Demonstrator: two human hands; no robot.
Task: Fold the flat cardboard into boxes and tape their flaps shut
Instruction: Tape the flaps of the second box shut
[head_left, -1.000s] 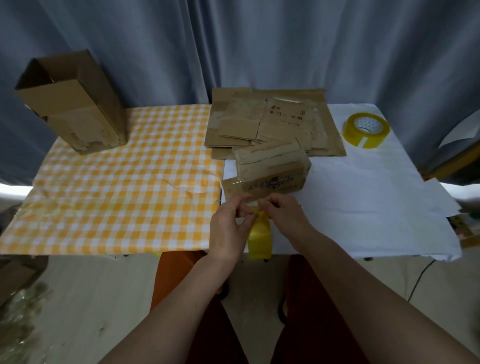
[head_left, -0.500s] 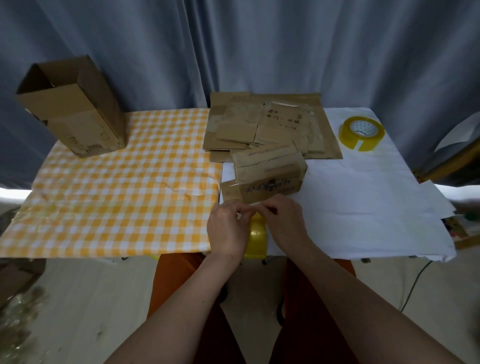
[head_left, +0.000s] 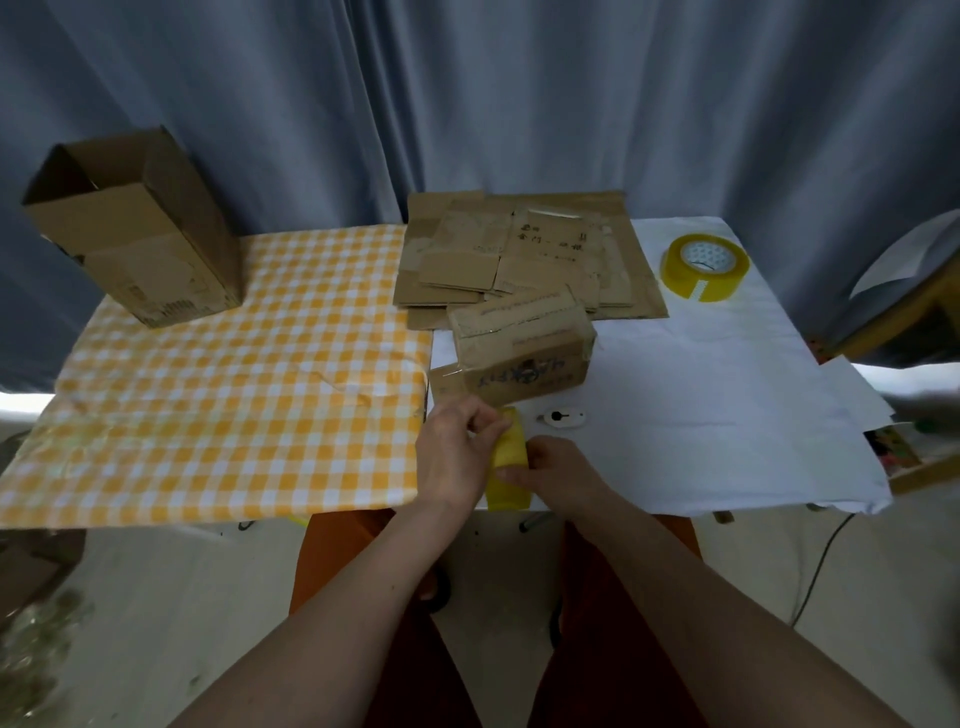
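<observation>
A small folded cardboard box (head_left: 522, 351) lies on its side near the table's front middle, with one end flap sticking out to the left. Behind it lies a pile of flat cardboard (head_left: 524, 254). Just in front of the box, at the table's edge, both hands hold a yellow tape roll (head_left: 508, 467). My left hand (head_left: 457, 454) pinches the roll's upper part with thumb and fingers. My right hand (head_left: 556, 470) grips its right side. A small white cutter (head_left: 560, 417) lies on the white cloth beside the roll.
A taller open cardboard box (head_left: 140, 228) stands at the back left on the yellow checked cloth (head_left: 208, 405). A second yellow tape roll (head_left: 705, 266) lies at the back right on the white cloth (head_left: 727, 405). Loose white paper (head_left: 852, 395) hangs over the right edge.
My right hand has dropped back and down along the roll, away from my left hand. The white cutter it was covering now shows on the cloth. The box has not moved.
</observation>
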